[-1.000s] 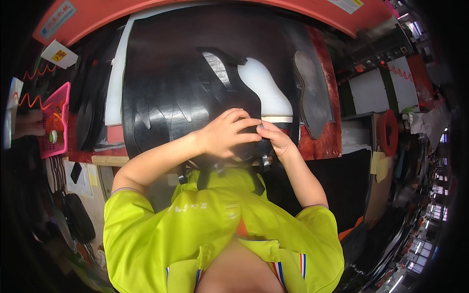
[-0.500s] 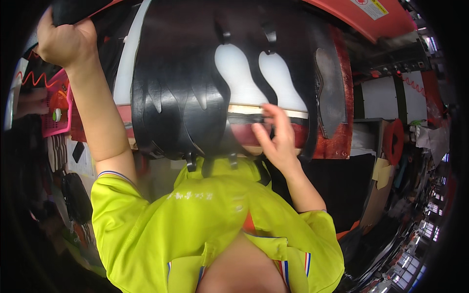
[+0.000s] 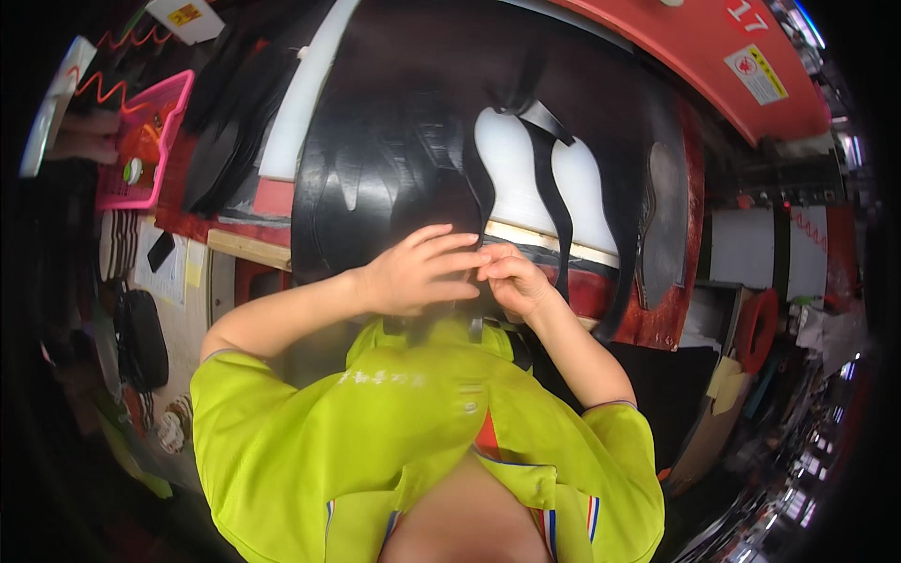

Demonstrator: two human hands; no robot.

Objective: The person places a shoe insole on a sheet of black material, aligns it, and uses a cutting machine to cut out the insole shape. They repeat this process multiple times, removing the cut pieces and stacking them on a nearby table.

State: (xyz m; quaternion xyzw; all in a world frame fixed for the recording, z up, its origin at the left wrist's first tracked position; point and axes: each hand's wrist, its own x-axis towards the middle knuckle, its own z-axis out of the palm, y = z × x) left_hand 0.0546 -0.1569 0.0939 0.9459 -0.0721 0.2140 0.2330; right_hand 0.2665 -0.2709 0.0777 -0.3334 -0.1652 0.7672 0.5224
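A large black sheet (image 3: 375, 178) covers the work surface in front of me, with sole-shaped openings cut through it. A white board (image 3: 511, 169) shows through these openings. Above the sheet's near edge, my left hand (image 3: 422, 272) reaches in from the left, its fingers stretched and slightly apart, with nothing visible in it. Its fingertips meet my right hand (image 3: 514, 279), whose fingers are curled and pressed together. Whatever the right hand pinches, if anything, is hidden. Thin black strips of the sheet run between and beside the openings, and a loose bit (image 3: 544, 120) curls up at the far end.
Dark flat pieces (image 3: 225, 150) lie on the left beside a white board edge (image 3: 305, 103). A pink basket (image 3: 167, 141) stands farther left. A red machine part (image 3: 694, 56) overhangs the far right side. A grey sole-shaped piece (image 3: 664, 216) lies right of the sheet.
My left hand has come back from the far left, where it held a black piece, and is now without it. Both hands have come together. The view has shifted slightly.
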